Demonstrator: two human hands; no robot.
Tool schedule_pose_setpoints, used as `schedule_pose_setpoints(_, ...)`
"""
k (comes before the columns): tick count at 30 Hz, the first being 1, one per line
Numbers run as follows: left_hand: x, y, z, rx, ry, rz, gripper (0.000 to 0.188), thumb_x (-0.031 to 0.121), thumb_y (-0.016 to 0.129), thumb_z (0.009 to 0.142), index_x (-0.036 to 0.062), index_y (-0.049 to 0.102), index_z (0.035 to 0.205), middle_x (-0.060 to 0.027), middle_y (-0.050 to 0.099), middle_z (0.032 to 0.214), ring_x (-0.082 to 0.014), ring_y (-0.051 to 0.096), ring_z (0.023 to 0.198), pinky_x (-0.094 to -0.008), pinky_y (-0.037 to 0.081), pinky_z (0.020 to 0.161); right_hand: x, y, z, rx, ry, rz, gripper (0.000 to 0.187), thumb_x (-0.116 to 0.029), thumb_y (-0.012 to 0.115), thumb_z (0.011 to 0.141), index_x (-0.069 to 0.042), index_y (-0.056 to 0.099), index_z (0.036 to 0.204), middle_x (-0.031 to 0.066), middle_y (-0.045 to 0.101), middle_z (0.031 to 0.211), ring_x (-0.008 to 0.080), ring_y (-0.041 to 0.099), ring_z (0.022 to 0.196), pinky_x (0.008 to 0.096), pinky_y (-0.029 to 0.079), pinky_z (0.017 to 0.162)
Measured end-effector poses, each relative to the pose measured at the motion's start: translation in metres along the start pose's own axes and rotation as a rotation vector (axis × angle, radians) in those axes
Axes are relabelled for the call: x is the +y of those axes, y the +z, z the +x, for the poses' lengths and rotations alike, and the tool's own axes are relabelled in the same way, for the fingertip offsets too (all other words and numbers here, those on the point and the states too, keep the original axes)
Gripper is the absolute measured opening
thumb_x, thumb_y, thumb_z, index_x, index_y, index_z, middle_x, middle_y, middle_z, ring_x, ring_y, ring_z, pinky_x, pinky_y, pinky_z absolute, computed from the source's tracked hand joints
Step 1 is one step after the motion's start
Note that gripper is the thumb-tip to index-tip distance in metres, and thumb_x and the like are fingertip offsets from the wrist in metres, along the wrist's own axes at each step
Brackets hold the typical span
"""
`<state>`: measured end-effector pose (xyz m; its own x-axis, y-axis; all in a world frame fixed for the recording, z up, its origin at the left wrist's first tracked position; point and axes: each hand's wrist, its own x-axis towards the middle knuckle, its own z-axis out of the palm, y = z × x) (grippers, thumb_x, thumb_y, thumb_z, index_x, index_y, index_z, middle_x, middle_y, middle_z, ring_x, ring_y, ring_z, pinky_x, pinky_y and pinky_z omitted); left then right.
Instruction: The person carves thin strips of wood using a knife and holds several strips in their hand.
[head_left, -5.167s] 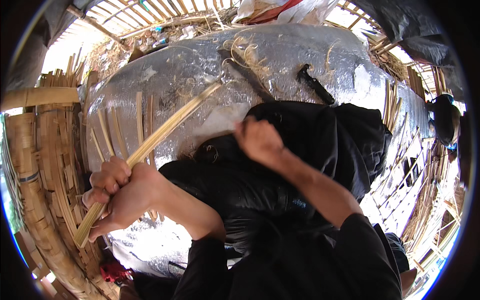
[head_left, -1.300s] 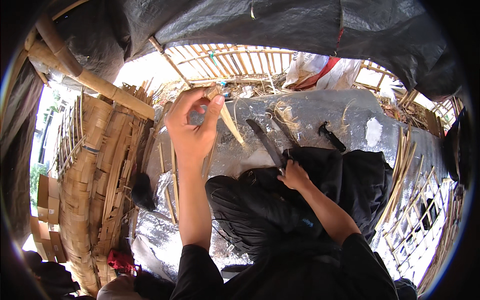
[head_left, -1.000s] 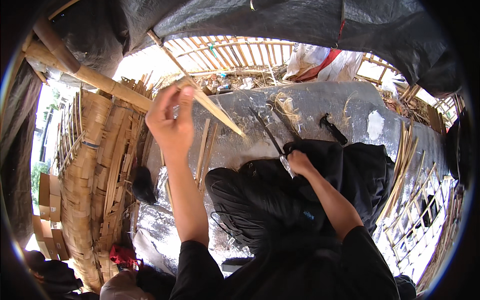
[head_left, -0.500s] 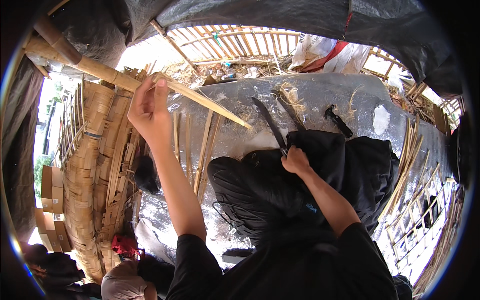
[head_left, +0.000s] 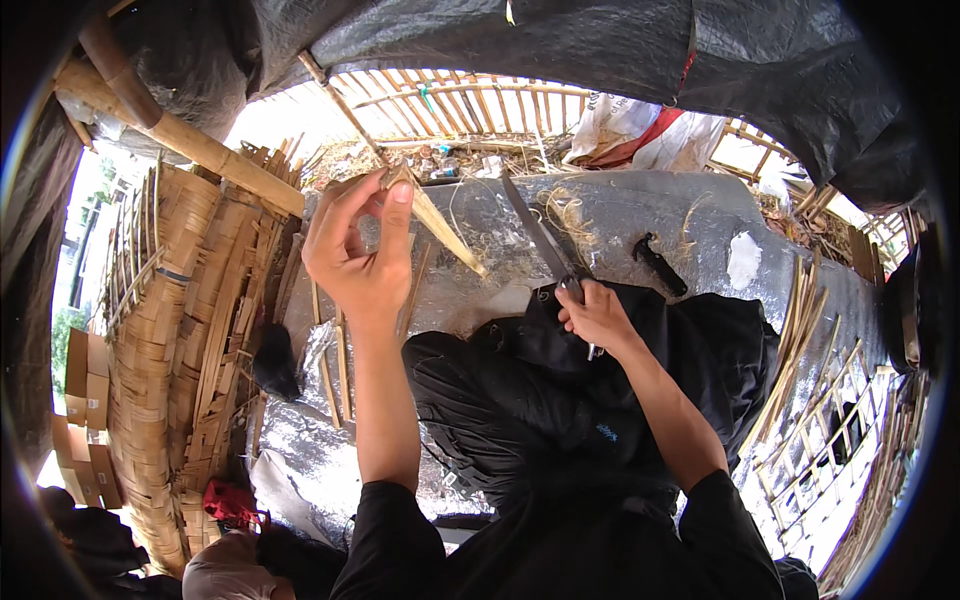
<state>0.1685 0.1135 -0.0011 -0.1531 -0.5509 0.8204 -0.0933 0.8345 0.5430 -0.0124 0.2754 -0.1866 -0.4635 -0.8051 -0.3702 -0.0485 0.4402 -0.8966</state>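
While left hand (head_left: 362, 255) lifts a bamboo strip (head_left: 440, 222), right hand (head_left: 598, 315) grips a knife (head_left: 540, 240).

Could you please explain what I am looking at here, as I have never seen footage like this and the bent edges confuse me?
There is no machine: this is a wide fisheye camera worn on a person's head, looking down at their two bare hands, and the lens bends straight edges near the rim. The left hand is raised and pinches a thin bamboo strip that slants down to the right. The right hand rests on black cloth over the lap and grips a long knife, blade pointing away. In front lies a silvery sheet with loose bamboo slivers, shavings and a small black tool. Woven bamboo panels stand at the left and a bundle of strips lies at the right.
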Motion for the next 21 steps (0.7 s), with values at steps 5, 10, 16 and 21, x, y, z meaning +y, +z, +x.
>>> schedule_pose_setpoints(5,-0.002,0.010,0.005,0.012,0.174,0.084,0.025,0.004,0.087,0.077,0.0029,0.076,0.100,-0.0074,0.073,0.089,-0.0112,0.062,0.067,-0.0237,0.046,0.057,-0.103,-0.023,-0.046,0.178,-0.563,-0.161,0.024,-0.021,0.064,0.099,0.001,0.055,0.097,0.0159,0.066,0.075,0.0393,0.067,0.067,0.0435,0.051,0.063)
schedule_pose_setpoints(10,0.010,0.020,0.009,-0.028,0.190,0.131,0.022,0.001,0.087,0.075,0.0017,0.077,0.095,-0.0093,0.073,0.085,-0.0144,0.067,0.068,-0.0253,0.050,0.060,-0.175,-0.031,-0.085,0.303,-0.958,-0.056,0.041,-0.013,0.068,0.095,-0.002,0.056,0.133,0.0176,0.065,0.078,0.0318,0.065,0.061,0.0416,0.049,0.057)
schedule_pose_setpoints(16,0.017,0.022,0.010,-0.063,0.171,0.142,0.024,-0.001,0.086,0.074,0.0016,0.078,0.096,-0.0100,0.073,0.083,-0.0162,0.070,0.071,-0.0265,0.052,0.063,-0.189,-0.027,-0.088,0.287,-1.082,-0.196,0.046,-0.008,0.069,0.094,-0.002,0.057,0.139,0.0124,0.061,0.075,0.0159,0.052,0.057,0.0329,0.044,0.056)
schedule_pose_setpoints(21,0.011,0.021,0.008,-0.046,0.150,0.134,0.025,-0.001,0.086,0.074,0.0023,0.078,0.097,-0.0106,0.073,0.084,-0.0167,0.070,0.071,-0.0273,0.052,0.064,-0.192,-0.025,-0.084,0.254,-1.056,-0.220,0.047,-0.007,0.068,0.094,-0.003,0.056,0.140,0.0139,0.063,0.077,0.0198,0.054,0.057,0.0335,0.045,0.056)
